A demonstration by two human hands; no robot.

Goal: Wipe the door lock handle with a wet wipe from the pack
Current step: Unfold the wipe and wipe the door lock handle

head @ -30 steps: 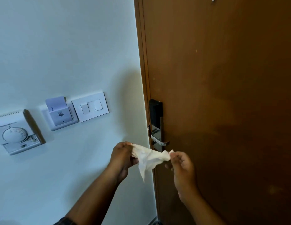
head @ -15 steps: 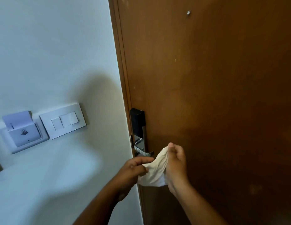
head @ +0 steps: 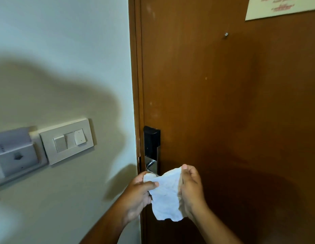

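Both hands up at the lock, sharing one wet wipe [head: 164, 196] between them. Left hand [head: 140, 192] pinching the wipe's upper left corner, thumb laid across the front of the sheet; right hand [head: 191, 187] pinching the upper right edge, fingertips [head: 185, 167] at the top corner. Hands near each other but not touching, the sheet stretched loosely in the gap and hanging crumpled below.

Wipe held just in front of, and slightly below, the silver door lock handle [head: 149, 164], covering its lower part (contact with the metal not clear from this angle). Black lock body [head: 151, 141] above it on the brown door [head: 223, 111], close to the frame. Light switch plate [head: 67, 140] and key card holder [head: 16, 155] on the wall to the left, well clear. Pack not in view.

Probably spreading or refolding the sheet before pressing it on, wiping proper likely not begun.

Handling, as a guess: very light, limp, damp, no stiffness at all, prone to bunching and clinging to itself. Best gathered into a pad in one palm, then wrapped around the lever and drawn along it. Tearing unlikely but possible on the plate's edges; smooth metal likely slippery under wet cloth, so a firm squeeze advisable.
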